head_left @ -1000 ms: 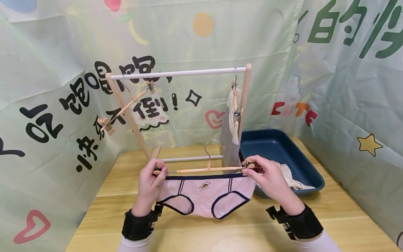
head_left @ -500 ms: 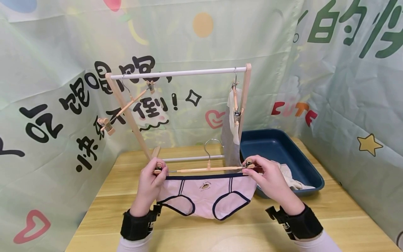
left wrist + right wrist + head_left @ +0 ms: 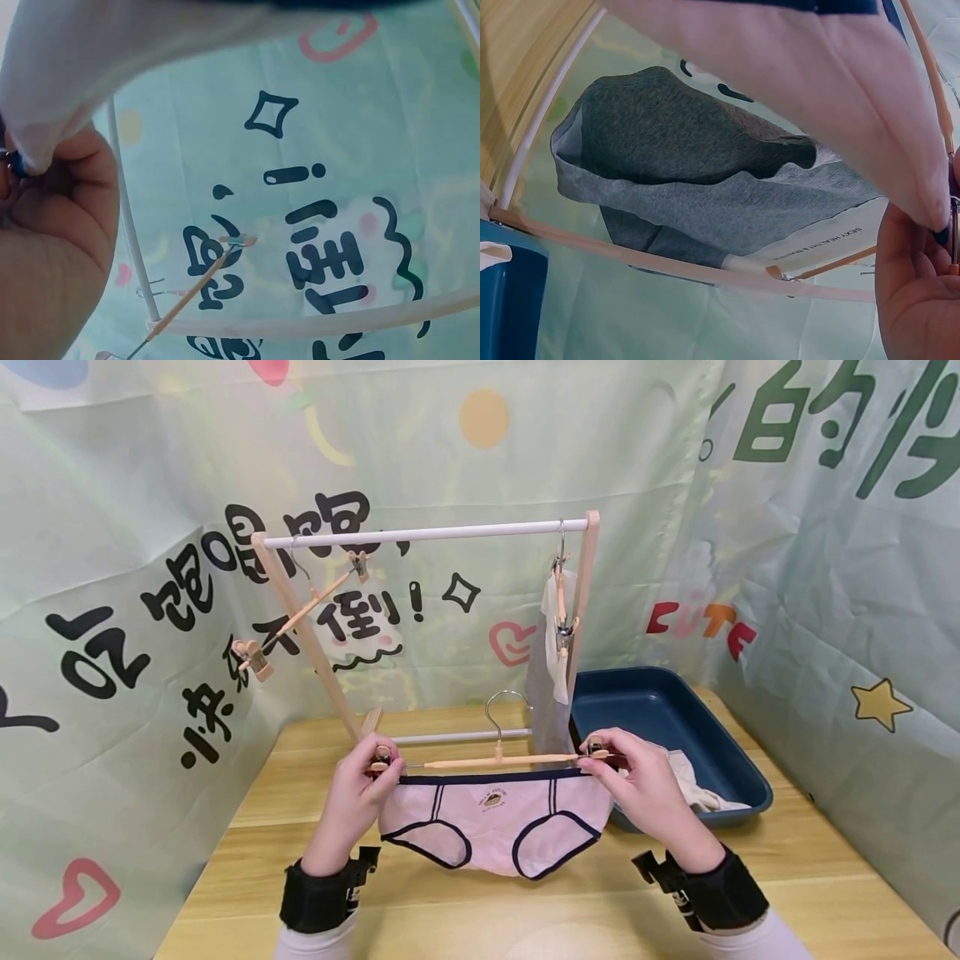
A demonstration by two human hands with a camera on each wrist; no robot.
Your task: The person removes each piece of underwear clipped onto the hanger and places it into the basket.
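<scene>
A pair of pink underpants with dark navy trim is stretched under a clip hanger with a metal hook, in the middle of the head view. My left hand pinches the clip at the hanger's left end, by the waistband's left corner. At the opposite end, my right hand grips the other clip between thumb and fingers. Both waistband corners are partly covered by the hands. In the wrist views, the left hand and right hand are curled, with pink cloth crossing above each.
Behind the hanger stands a wooden rack with a white top rail. A bare clip hanger hangs at its left. Grey clothing hangs clipped at its right. A dark blue basin holds pale cloth on the wooden table.
The left hand and the underpants have shifted slightly to the right and the hanger has barely moved. Both hands keep their grip on the clips.
</scene>
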